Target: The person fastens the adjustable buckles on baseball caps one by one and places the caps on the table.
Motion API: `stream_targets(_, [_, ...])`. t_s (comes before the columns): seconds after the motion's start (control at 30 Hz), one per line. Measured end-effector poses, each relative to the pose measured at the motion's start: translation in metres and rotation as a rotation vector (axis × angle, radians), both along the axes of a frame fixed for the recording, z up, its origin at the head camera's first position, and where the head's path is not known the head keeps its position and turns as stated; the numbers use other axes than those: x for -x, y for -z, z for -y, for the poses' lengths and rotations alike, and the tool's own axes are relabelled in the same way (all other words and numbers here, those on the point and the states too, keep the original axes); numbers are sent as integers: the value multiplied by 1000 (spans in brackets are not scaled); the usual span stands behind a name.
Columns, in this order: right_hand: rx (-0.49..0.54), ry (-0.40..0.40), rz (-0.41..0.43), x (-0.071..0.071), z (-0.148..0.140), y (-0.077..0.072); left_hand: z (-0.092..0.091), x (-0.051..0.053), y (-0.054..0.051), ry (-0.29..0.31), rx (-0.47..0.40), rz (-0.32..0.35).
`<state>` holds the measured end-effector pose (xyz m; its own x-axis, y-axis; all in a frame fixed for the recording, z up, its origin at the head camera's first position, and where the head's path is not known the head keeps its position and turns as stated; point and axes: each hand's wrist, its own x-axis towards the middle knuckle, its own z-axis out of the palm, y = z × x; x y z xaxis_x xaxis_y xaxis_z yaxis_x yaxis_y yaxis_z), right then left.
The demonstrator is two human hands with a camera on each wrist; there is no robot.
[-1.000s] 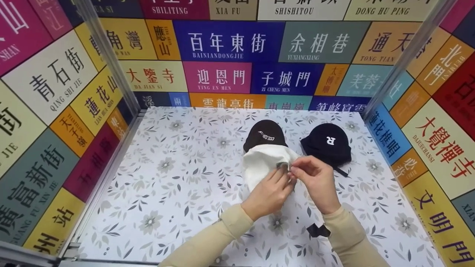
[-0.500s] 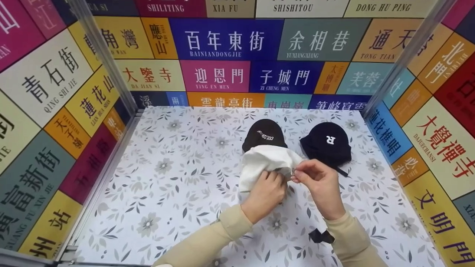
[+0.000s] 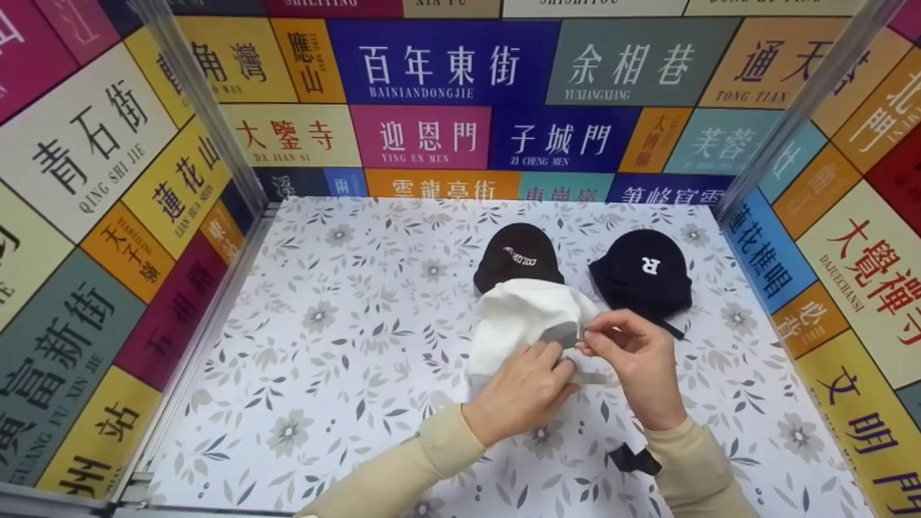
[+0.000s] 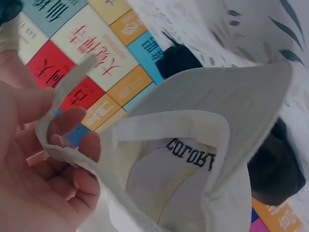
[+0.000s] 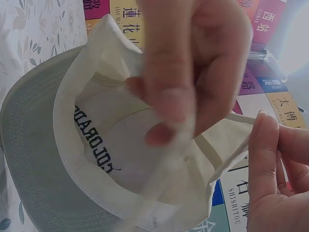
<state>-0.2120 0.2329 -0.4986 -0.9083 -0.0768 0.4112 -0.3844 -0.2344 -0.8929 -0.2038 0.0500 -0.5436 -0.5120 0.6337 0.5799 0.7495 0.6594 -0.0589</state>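
Note:
A white cap [image 3: 514,316] with a grey brim [image 5: 36,140] is between the two hands. Its inside faces both wrist cameras, with dark lettering [image 5: 91,140] showing through. My left hand [image 3: 522,396] grips the cap's near edge with bent fingers. The right hand [image 3: 640,363] pinches the edge at the right between thumb and fingertips. A narrow pale strap [image 3: 593,378] sticks out beside the left fingers; in the left wrist view this strap [image 4: 72,82] rises between fingers. Blur in the right wrist view hides where the strap ends.
Just behind the white cap sits a dark brown cap [image 3: 518,255] with white lettering. A navy cap [image 3: 640,273] with a white R lies to its right. The tabletop [image 3: 345,345] has a leaf print; sign-patterned walls [image 3: 446,65] and metal posts enclose three sides.
The left hand has drawn slightly down from the cap's opening, and the strap now shows beside it. The right hand has shifted a little right and down, still pinching the edge.

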Motion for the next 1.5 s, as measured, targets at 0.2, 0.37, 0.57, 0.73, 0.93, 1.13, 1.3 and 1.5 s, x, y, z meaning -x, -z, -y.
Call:
stream_targets(0.2, [5, -8, 3, 2, -4, 0, 5, -4, -17, 124, -197, 58])
stream_targets(0.37, [49, -18, 19, 2, -6, 1, 9, -5, -26, 247, -355, 133])
stream_targets(0.57, [139, -45, 2, 6, -8, 2, 13, -5, -27, 340, -482, 266])
stream_targets(0.73, [211, -75, 20, 11, -9, 4, 17, -1, -28, 310, -576, 304])
stream_targets(0.93, [264, -132, 23, 16, -7, 6, 27, 13, -37, 247, -681, 260])
stream_targets(1.13, [304, -150, 53, 35, -3, -2, 42, 52, -55, 283, -928, 474])
stream_targets(1.3, [332, -142, 46, 55, 1, -12, 54, 80, -78, 348, -1130, 662])
stream_targets(1.5, [328, -113, 20, 70, 9, -19, 56, 98, -93, 327, -1150, 600])
